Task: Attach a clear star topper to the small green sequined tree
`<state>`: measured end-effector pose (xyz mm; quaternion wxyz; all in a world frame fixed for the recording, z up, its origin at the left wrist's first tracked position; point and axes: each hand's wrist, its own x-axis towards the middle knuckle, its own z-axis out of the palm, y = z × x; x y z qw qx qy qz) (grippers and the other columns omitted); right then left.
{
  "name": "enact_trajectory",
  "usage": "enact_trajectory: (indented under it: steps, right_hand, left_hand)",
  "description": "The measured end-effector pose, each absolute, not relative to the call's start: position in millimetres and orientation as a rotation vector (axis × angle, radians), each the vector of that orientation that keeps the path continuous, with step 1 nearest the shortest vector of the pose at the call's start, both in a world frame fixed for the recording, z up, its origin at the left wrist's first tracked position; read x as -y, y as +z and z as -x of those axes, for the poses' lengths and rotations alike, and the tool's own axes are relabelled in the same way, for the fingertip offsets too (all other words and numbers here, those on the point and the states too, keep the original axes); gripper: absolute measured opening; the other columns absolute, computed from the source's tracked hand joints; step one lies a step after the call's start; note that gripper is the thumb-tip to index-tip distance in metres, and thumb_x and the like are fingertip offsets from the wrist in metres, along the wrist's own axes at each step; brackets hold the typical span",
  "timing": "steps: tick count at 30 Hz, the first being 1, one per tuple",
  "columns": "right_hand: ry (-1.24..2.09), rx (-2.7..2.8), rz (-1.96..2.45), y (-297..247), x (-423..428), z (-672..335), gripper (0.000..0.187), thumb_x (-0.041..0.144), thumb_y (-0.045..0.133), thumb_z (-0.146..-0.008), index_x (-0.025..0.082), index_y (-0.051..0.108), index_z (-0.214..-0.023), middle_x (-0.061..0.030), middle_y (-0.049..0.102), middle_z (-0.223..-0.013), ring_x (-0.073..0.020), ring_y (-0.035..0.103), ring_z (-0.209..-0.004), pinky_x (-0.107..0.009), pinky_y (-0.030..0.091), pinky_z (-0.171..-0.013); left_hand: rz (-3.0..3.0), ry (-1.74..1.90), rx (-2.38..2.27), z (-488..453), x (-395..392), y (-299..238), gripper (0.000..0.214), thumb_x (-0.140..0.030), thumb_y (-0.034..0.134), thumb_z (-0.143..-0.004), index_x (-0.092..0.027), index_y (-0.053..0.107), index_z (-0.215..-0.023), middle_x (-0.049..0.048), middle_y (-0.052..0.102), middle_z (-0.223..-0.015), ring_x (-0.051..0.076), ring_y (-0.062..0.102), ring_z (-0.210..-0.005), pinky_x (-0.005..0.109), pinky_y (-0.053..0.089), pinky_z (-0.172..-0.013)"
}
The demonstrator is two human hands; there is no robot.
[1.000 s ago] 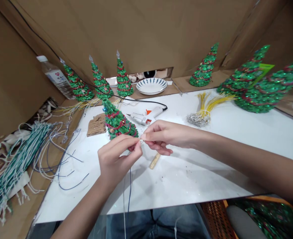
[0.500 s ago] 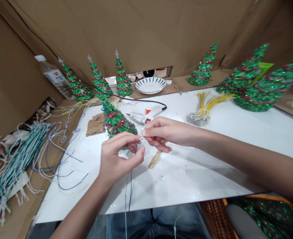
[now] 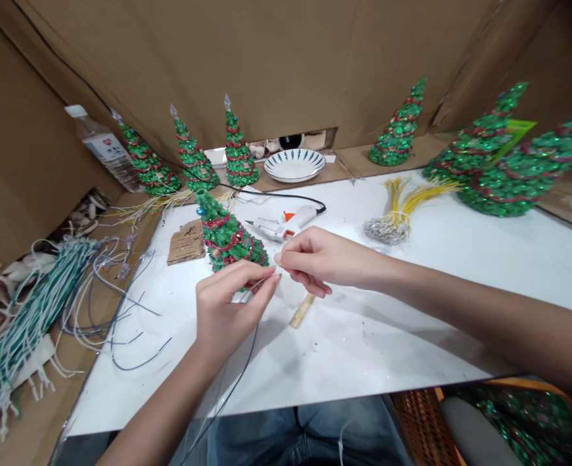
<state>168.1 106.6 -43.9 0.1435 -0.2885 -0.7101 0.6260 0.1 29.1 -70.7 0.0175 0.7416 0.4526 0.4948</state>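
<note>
Over the middle of the table my left hand [image 3: 230,304] pinches thin wires [image 3: 250,355] between thumb and forefinger. One wire is dark blue, the other pale; both trail below the hand toward my lap. My right hand [image 3: 322,259] is closed in a pinch right at the left fingertips, on the wires' end, which is mostly hidden. Just behind my left hand stands a small green Christmas tree [image 3: 228,236] with a red garland and an open top. A white glue gun [image 3: 286,226] lies beyond the hands, and a yellowish stick [image 3: 302,311] lies below them.
Several decorated trees [image 3: 240,152] stand along the back, near a striped plate [image 3: 294,166] and a water bottle [image 3: 106,152]. Yellow wires [image 3: 400,207] lie bundled at right, green and white wires [image 3: 48,304] at left. A cardboard scrap [image 3: 186,243] is beside the near tree.
My left thumb has closed up against its forefinger. The wires' hanging ends have swung left, and the pale tip seen earlier between the hands is now mostly covered by fingers.
</note>
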Motion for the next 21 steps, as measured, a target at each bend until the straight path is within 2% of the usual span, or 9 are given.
enact_trajectory:
  steps: [5,11,21]
  right_hand:
    - [1.816,2.010,0.841,-42.9,-103.1,-165.8,0.029,0.026,0.044,-0.090,0.015,0.047,-0.063,0.0064,0.045,-0.048,-0.0042,0.047,-0.033,-0.014,0.033,-0.032]
    - [1.820,2.006,0.859,-41.1,-101.0,-164.3,0.029,0.026,0.046,-0.090,0.015,0.047,-0.063,0.0070,0.045,-0.047,-0.0047,0.048,-0.033,-0.014,0.033,-0.031]
    - [1.825,1.993,0.836,-38.3,-97.0,-162.1,0.029,0.024,0.047,-0.090,0.015,0.047,-0.062,0.0071,0.044,-0.044,-0.0048,0.048,-0.033,-0.014,0.034,-0.032]
  left_hand:
    - [-2.314,1.574,-1.452,-2.1,-29.8,-71.9,0.010,-0.010,0.071,-0.071,-0.014,0.068,-0.081,-0.0006,0.064,-0.064,0.008,0.054,-0.053,0.021,0.048,-0.055]
    - [-2.318,1.565,-1.465,-1.9,-29.9,-70.9,0.008,-0.007,0.068,-0.074,-0.013,0.069,-0.080,0.0003,0.065,-0.066,0.007,0.056,-0.056,0.020,0.048,-0.057]
    - [-2.155,1.607,-1.465,1.5,-27.7,-71.1,0.007,-0.010,0.069,-0.073,-0.017,0.071,-0.075,-0.0013,0.065,-0.062,0.009,0.056,-0.055,0.022,0.049,-0.055]
